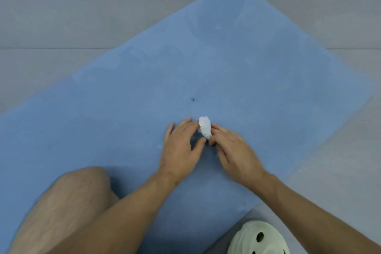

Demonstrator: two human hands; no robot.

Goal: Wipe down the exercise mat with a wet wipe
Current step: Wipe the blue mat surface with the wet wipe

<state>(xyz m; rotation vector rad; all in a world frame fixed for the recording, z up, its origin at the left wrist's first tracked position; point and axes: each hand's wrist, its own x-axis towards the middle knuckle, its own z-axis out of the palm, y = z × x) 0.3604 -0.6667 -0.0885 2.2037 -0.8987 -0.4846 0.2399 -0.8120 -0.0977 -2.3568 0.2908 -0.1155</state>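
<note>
Nearest the camera, a pale green foam clog [257,239] is resting on the grey floor [61,16] just off the mat's near edge. A bare knee [82,192] is pressing down on the blue exercise mat [123,109] to the left.

Both forearms are reaching forward and converging over the middle of the mat, wrists low and palms turned down. The left hand [181,146] is lying fairly flat with its fingers spread. Its thumb and forefinger are closing on one side of a small bunched white wet wipe [204,127]. The right hand [235,150] is angling in from the other side, and its fingertips are curling in to pinch the same wad. Its remaining fingers are tucked under, and their exact hold is too blurred to read.

The wipe is sitting between the two sets of fingertips, on or just above the mat. It is likely light, limp and damp, so it should be teased open by its edges rather than squeezed. Once spread, it would be pressed flat under the fingers for wiping.

Beyond the hands, a small dark speck [193,99] is showing on the mat. The mat looks soft and slightly textured, so it may drag on the wipe.
</note>
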